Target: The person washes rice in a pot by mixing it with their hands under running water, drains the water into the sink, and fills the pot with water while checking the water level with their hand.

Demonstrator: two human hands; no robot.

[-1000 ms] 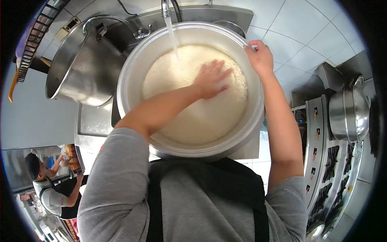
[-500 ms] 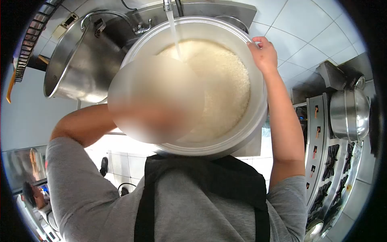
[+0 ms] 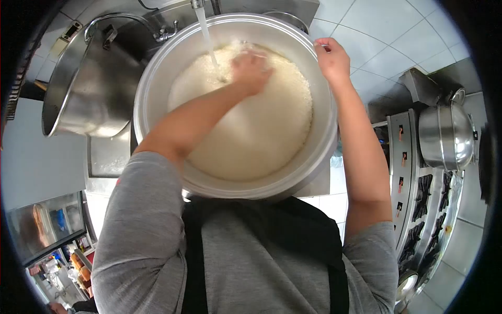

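Observation:
A big pale round tub [image 3: 157,68] stands in front of me, holding rice [image 3: 302,99] in cloudy water [image 3: 235,136]. My left hand [image 3: 252,70] is in the water towards the far side, near the falling stream; its fingers are blurred and partly under the surface. On the right rim of the tub, my right hand [image 3: 333,58] grips with bent fingers. Water runs from a faucet [image 3: 197,3] into the tub, just left of my left hand.
A large steel pot [image 3: 99,89] lies tilted at the left, under a curved faucet [image 3: 125,17]. To the right is a stove [image 3: 426,204] with several burners and a lidded steel pot [image 3: 444,136]. A white tiled wall [image 3: 376,31] rises behind.
My left hand, blurred near the tub's near left side before, has moved forward to the far side of the water. My right hand keeps its hold on the rim. The view has shifted slightly.

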